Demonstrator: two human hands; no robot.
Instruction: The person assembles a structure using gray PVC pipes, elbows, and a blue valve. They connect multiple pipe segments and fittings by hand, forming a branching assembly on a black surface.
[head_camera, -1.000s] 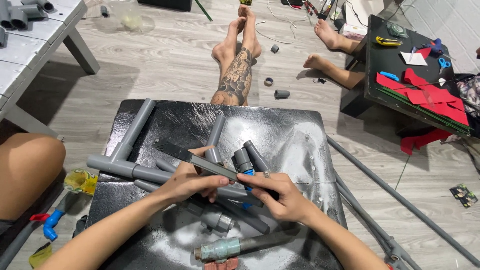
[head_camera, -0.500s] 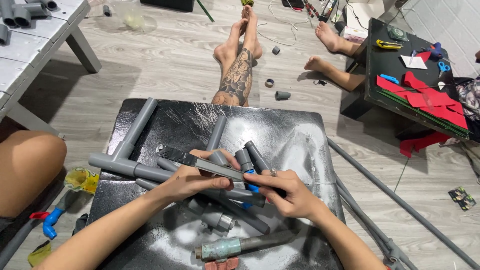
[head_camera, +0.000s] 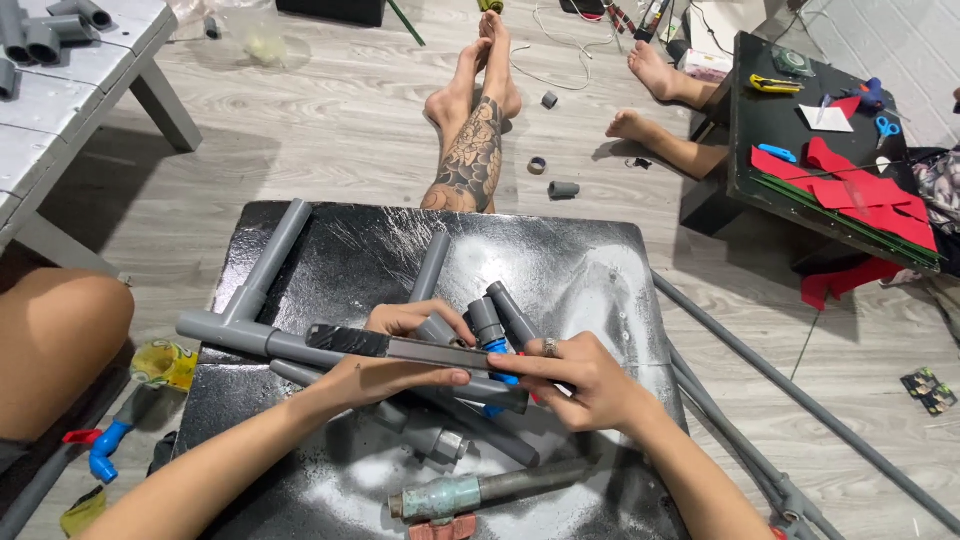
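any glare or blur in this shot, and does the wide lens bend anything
Head view: strong white glare on the glossy black board, brightest right of centre; both the left hand and right hand look sharp on the grey pipes; soft, even light with faint shadows; the floor planks curve slightly toward the edges.

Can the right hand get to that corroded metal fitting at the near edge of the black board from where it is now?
Probably yes. The right hand sits just above the corroded metal fitting, with only bare black board between them. But its fingers grip the grey pipe assembly, so it must let go first.
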